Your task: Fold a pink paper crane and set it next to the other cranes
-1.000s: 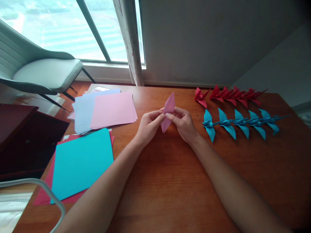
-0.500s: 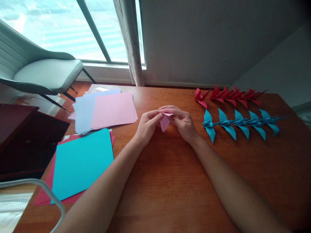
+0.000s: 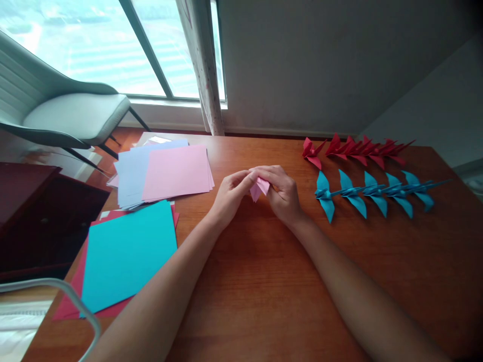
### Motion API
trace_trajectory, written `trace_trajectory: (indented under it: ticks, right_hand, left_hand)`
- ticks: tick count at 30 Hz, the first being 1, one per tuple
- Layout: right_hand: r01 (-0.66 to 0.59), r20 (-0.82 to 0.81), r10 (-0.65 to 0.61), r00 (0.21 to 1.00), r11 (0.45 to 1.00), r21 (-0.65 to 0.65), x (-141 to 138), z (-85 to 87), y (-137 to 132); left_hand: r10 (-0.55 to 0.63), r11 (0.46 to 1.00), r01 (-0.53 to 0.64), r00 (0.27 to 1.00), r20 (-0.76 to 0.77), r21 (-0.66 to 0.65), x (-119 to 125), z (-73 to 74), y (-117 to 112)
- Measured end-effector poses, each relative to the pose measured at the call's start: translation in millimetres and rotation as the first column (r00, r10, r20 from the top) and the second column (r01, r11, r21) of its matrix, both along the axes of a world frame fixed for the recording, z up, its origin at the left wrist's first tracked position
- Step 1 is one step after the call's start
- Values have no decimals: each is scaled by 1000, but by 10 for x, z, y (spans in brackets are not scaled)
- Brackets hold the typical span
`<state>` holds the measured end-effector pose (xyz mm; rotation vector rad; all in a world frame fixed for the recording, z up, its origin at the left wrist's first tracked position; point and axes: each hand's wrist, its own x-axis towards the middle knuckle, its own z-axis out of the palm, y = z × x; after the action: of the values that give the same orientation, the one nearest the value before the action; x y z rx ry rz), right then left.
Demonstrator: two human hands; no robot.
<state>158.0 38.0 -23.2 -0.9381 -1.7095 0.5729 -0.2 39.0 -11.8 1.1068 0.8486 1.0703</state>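
Left hand (image 3: 231, 195) and right hand (image 3: 283, 193) pinch a pointed pink folded-paper piece (image 3: 258, 189); uneven pressure could skew its creases. Winged blue paper figures (image 3: 373, 189) lie at three o'clock.

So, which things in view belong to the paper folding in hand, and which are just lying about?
Probably part of it:
small folded pink paper, held by the left hand and right hand
flat pink paper sheets, matching in colour

Probably just about:
red folded-paper birds and turquoise folded-paper birds, in rows
flat turquoise paper sheet
grey chair with pale seat
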Motion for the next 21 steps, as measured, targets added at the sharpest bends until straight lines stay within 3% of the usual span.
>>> trace_trajectory:
  ticks: [4, 9, 12, 21]
  right_hand:
    - [34, 17, -33, 999, 999, -43, -16, 3, -22]
    - [5, -165, -52, 985, 963, -271, -28, 16, -14]
    - [-12, -231, -72, 970, 940, -341, -26, 40, 7]
    - [-14, -392, -176, 903, 899, -437, -26, -11, 70]
  left_hand:
    - [9, 1000, -9, 1000, -6, -9, 4, 24, 2]
    - [61, 997, -61, 998, 1, -50, 24, 31, 0]
    - [85, 995, -83, 996, 28, -47, 36, 28, 2]
    - [86, 993, -80, 994, -73, 90, 63, -51, 19]
